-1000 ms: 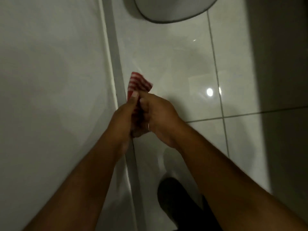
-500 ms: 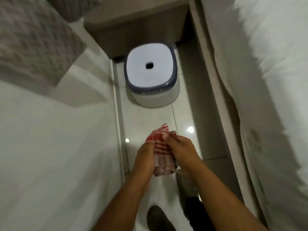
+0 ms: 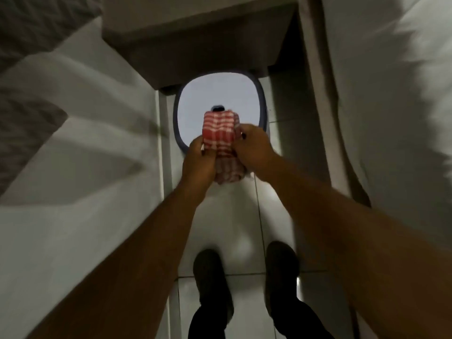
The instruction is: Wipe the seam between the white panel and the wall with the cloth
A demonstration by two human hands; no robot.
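- Head view, from the left: we see a broad white panel (image 3: 80,216) filling the left side, streaked with soft grey shadows and blurred by motion.
- Along its right edge runs a pale vertical strip (image 3: 163,155), where the panel meets the floor (image 3: 244,216); we cannot tell the wall from the panel here.
- Our left hand (image 3: 199,162) is closed on the left edge of the cloth (image 3: 221,133), thumb on top and fingers curled underneath.
- The cloth is red with white stripes crossing in a check; it is bunched and folded, its upper part standing up between the hands in brighter light, its lower part hanging down dimmer and more rumpled.
- We hold the cloth in the air at the middle of the frame, apart from the strip and touching neither panel nor floor.
- Behind the cloth, farther off on the floor, stands a stool (image 3: 217,106) with a pale rounded top, a dark rim and a small dark slot just above the cloth's top edge.
- Our right hand (image 3: 254,150) is closed on the cloth's right edge, fingers pinching the fabric.
- Below, two dark shoes (image 3: 210,285) stand on the glossy pale tiles, one under each forearm.
- At the far right hangs a large pale sheet of fabric (image 3: 391,118), its edge falling beside a beige upright band (image 3: 315,118).
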